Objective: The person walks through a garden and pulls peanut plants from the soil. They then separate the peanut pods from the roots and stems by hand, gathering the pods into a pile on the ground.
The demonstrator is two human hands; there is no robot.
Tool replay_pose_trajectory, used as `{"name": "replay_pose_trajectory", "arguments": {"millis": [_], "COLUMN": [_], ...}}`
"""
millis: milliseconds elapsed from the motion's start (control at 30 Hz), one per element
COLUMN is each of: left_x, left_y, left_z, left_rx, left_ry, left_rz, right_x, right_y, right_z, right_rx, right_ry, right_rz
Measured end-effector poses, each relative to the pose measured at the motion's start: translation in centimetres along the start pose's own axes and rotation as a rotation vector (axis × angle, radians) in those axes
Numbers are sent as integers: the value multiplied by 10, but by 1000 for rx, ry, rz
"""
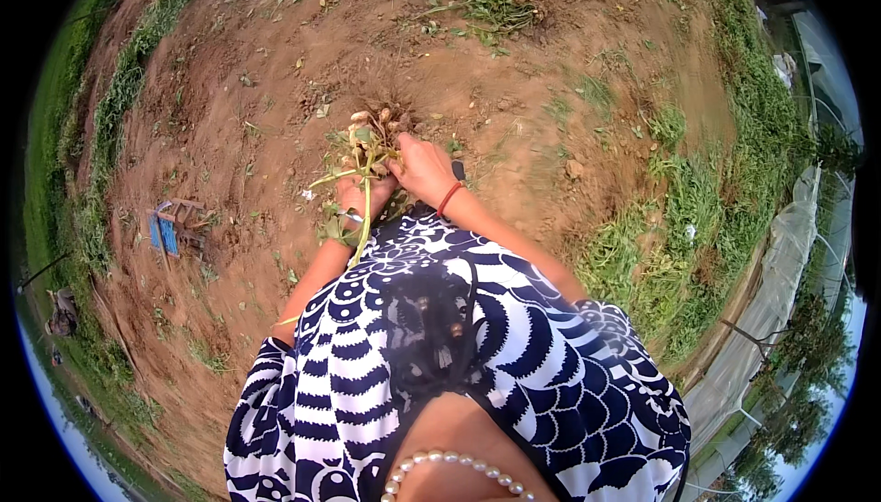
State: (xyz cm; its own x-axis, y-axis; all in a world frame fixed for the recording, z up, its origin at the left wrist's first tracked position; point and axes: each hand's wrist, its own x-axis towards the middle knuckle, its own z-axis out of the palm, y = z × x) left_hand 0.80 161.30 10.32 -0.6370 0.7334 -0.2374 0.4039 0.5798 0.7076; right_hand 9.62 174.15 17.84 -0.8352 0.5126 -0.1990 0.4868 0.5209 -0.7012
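Possibly at risk: pods [361, 118] could snap off and drop onto the soil [514, 107] beyond the hands, if the right hand [426, 169] tugs harder than the left hand [351, 193] steadies; thin stems might tear likewise.
Peanut plant [365, 155]: between both hands, its pods just past the fingertips; pods pale tan, roots dark and tangled, stems yellow-green, one trailing back past the left wrist.
Left grip: curled around the stems, fingers partly hidden.
Right grip: fingers bent in against the pod cluster; cannot tell whether they pinch anything.

Pods [360, 117] look rough, matt; necklace beads [450, 457] glossy.
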Motion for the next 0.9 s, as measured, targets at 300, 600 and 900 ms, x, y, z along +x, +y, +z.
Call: {"name": "replay_pose_trajectory", "arguments": {"millis": [300,600,900], "left_x": [69,148,284], "left_y": [116,180,194], "left_z": [52,68,92], "left_rx": [-111,12,37], "left_ry": [-183,60,-108], "left_rz": [135,264,347], "right_x": [20,71,185], "right_y": [104,117,163], "right_z": [-83,-132,-189], "right_rx": [1032,1080,1474], "right_ry": [-85,36,73], "right_rz": [194,321,540]}}
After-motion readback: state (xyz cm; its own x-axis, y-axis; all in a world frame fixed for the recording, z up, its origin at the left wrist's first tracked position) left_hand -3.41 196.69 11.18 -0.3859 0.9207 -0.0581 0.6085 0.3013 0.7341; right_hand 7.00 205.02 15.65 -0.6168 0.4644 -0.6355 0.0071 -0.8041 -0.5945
